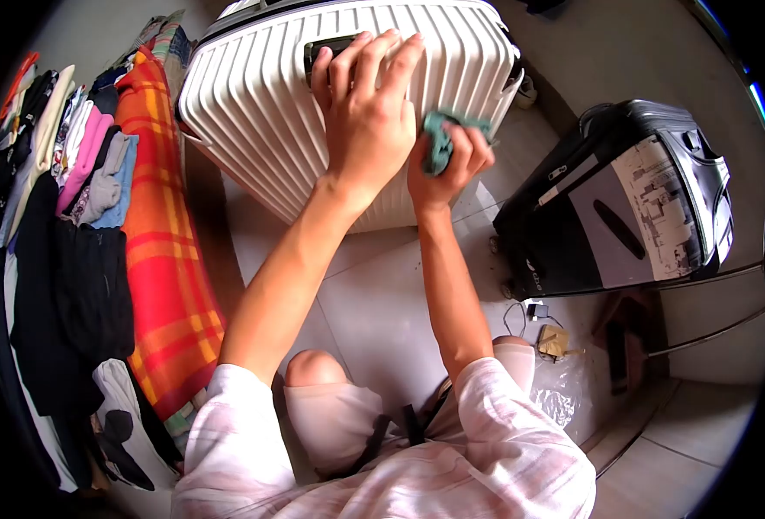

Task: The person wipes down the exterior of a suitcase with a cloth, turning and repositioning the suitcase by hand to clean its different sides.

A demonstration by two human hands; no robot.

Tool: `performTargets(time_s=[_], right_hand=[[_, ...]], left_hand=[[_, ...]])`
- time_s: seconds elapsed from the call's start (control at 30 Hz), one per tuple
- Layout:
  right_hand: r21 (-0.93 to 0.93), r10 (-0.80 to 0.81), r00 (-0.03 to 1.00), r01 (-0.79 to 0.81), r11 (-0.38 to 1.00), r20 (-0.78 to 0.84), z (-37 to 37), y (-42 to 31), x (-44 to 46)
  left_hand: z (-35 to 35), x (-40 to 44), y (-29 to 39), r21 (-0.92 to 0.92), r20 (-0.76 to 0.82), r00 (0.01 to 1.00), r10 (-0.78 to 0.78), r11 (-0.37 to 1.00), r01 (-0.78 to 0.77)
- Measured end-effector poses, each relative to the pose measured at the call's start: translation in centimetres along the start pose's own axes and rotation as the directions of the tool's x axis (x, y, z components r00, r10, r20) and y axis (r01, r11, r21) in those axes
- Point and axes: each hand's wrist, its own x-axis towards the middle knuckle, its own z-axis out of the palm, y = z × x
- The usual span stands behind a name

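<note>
A white ribbed suitcase [248,108] stands upright at the top centre. My left hand [372,108] lies on its upper part beside the dark handle [315,54], fingers spread and pointing away from me, the fingertips near the handle's edge. To the right of it, my right hand [453,164] has its fingers curled round a crumpled green cloth [440,143], at the suitcase's ribbed face. Part of the cloth sticks out above and beside the fingers.
A black and grey suitcase [603,216] leans at the right. Folded clothes [80,164] and an orange checked blanket [159,233] line the left side. On the tiled floor are a cable with a black plug [536,310], a brown piece [553,341] and clear plastic [562,394].
</note>
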Motion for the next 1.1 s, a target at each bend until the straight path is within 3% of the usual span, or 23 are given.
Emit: performTargets(time_s=[0.07, 0.13, 0.17, 0.23, 0.27, 0.4, 0.43, 0.5, 0.53, 0.67, 0.7, 0.77, 0.8, 0.9, 1.0, 1.1], right_hand=[[-0.101, 0.052, 0.997, -0.046, 0.994, 0.063, 0.3, 2.9, -7.2], [-0.178, 0.316, 0.934, -0.286, 0.941, 0.169, -0.8, 6.0, -15.2], [-0.171, 0.313, 0.935, -0.285, 0.943, 0.166, -0.8, 6.0, -16.4], [-0.118, 0.576, 0.813, -0.566, 0.816, 0.085, -0.5, 4.7, -15.7], [-0.073, 0.599, 0.798, -0.595, 0.8, 0.062, 0.3, 3.9, -14.1], [0.134, 0.19, 0.977, -0.176, 0.975, -0.099, 2.6, -4.0, -0.5], [0.128, 0.191, 0.977, -0.178, 0.976, -0.098, 3.0, -3.7, -0.7], [0.104, -0.03, 0.998, 0.035, 0.994, -0.051, 3.6, -2.9, -1.9], [0.06, -0.059, 0.996, 0.063, 0.996, -0.07, 3.8, -1.4, -4.5], [-0.09, 0.18, 0.955, -0.163, 0.983, 0.236, 1.1, 3.9, -16.3], [-0.094, 0.182, 0.955, -0.165, 0.982, 0.233, 0.9, 3.6, -15.9], [0.022, 0.377, 0.912, -0.385, 0.923, 0.16, 1.5, 2.4, -13.2], [0.066, 0.346, 0.935, -0.351, 0.934, 0.076, 2.1, 0.6, -9.8], [0.275, 0.063, 0.995, -0.039, 0.961, -0.076, 4.2, -3.7, -0.3], [0.167, -0.034, 0.992, 0.054, 0.985, -0.123, 5.6, -2.7, -2.0], [0.008, 0.111, 0.969, -0.115, 0.993, 0.222, 2.5, 2.3, -14.4]], left_hand=[[0.2, 0.2, -0.2, -0.011, -0.01, 1.0, -0.003, 1.0, 0.002], [0.4, 0.3, -0.2, -0.028, -0.017, 1.0, -0.011, 1.0, 0.01], [0.6, 0.2, -0.2, -0.024, -0.023, 1.0, -0.008, 1.0, 0.008], [0.6, 0.1, 0.2, -0.012, -0.032, 0.999, -0.024, 1.0, 0.024], [0.6, 0.1, 0.2, -0.019, -0.033, 0.999, -0.031, 0.999, 0.03], [0.3, 0.6, -0.1, -0.025, -0.027, 0.999, -0.023, 0.999, 0.022], [0.2, 0.7, -0.2, -0.016, -0.029, 0.999, -0.017, 1.0, 0.016], [0.0, 0.7, -0.4, -0.036, -0.034, 0.999, -0.005, 0.999, 0.004], [0.0, 0.7, -0.5, -0.039, -0.031, 1.0, -0.002, 0.999, 0.001], [0.4, 1.2, -0.9, -0.046, -0.008, 1.0, 0.016, 0.999, -0.017], [0.4, 1.1, -0.7, -0.046, -0.009, 1.0, 0.017, 0.999, -0.017], [0.4, 1.4, -0.5, -0.031, -0.009, 1.0, 0.016, 0.999, -0.016], [0.4, 1.4, -0.6, -0.023, -0.015, 0.999, 0.03, 0.999, -0.031], [0.3, 1.5, -1.0, -0.039, -0.028, 0.998, 0.061, 0.997, -0.062], [-0.1, 1.7, -1.0, -0.045, 0.009, 1.0, 0.029, 0.999, -0.029], [-0.1, 2.0, -1.3, -0.054, 0.028, 0.999, 0.037, 0.998, -0.036]])
